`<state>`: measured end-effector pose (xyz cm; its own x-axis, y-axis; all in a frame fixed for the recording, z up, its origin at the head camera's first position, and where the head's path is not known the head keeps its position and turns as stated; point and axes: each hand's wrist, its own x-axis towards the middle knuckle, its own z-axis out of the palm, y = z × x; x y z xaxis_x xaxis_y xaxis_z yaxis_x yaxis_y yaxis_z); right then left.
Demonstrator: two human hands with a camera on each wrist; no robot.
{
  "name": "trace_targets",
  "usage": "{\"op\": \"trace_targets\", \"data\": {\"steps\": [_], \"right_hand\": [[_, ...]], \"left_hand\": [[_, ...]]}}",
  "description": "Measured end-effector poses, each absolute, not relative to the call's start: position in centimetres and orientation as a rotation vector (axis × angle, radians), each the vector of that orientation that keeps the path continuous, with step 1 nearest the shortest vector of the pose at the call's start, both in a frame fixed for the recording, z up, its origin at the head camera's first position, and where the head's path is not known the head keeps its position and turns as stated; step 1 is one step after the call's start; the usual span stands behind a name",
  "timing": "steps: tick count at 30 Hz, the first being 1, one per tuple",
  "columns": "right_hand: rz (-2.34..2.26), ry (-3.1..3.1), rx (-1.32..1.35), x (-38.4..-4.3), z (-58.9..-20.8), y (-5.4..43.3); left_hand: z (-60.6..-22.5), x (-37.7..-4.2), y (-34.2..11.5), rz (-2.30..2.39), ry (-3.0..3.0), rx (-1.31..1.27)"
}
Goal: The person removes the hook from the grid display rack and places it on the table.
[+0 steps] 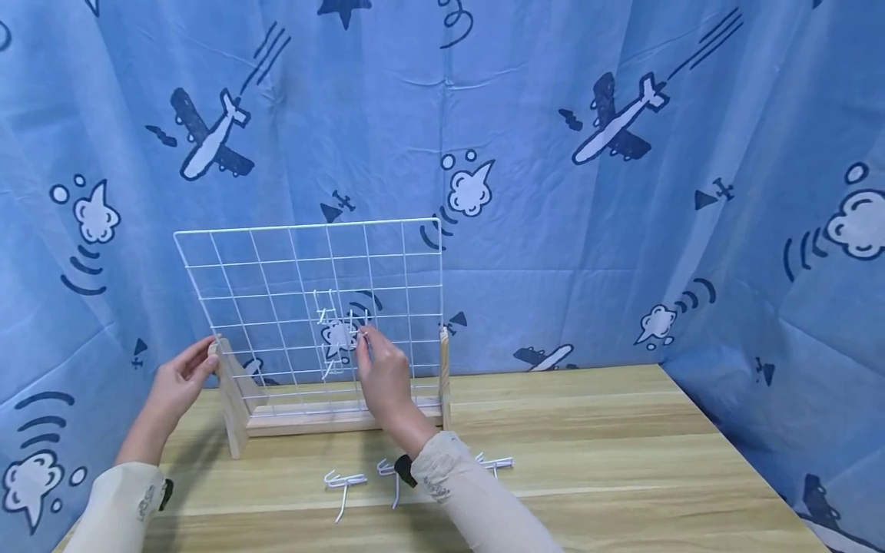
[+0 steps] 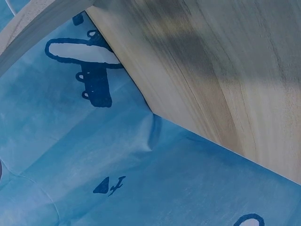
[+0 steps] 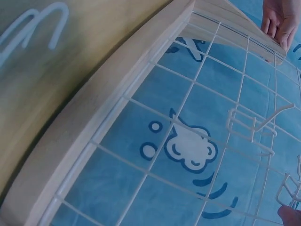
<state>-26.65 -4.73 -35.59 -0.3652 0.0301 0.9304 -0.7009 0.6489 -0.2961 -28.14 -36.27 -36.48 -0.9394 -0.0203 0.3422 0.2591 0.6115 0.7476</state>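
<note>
A white wire grid panel [image 1: 276, 307] stands in a wooden base [image 1: 311, 422] with an upright at each side. My left hand [image 1: 178, 382] pinches the top of the left wooden upright [image 1: 235, 411], thumb in front. With thumb and fingertips, my right hand [image 1: 387, 376] holds a white wire hook [image 1: 359, 332] against the middle of the grid; its seating on the wires is partly hidden. Two other white hooks hang on the grid, an upper hook [image 1: 325, 315] and a lower hook [image 1: 333, 369]. In the right wrist view, my right fingertip [image 3: 290, 216] touches the held hook [image 3: 289, 189].
Loose white hooks lie in front of the base on the wood-grain table [image 1: 588, 445]: a left hook [image 1: 344, 481], a middle hook [image 1: 396, 488], and a right hook [image 1: 498, 462] partly behind my right sleeve. A blue patterned curtain [image 1: 539, 230] surrounds the table's back and sides.
</note>
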Motion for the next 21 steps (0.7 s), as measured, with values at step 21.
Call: {"op": "trace_targets", "data": {"steps": [21], "right_hand": [[0.775,-1.774,0.632,-25.73,-34.99,-4.09]], "left_hand": [[-36.53,-27.99,-36.50,-1.292,-2.472,-0.261]]}}
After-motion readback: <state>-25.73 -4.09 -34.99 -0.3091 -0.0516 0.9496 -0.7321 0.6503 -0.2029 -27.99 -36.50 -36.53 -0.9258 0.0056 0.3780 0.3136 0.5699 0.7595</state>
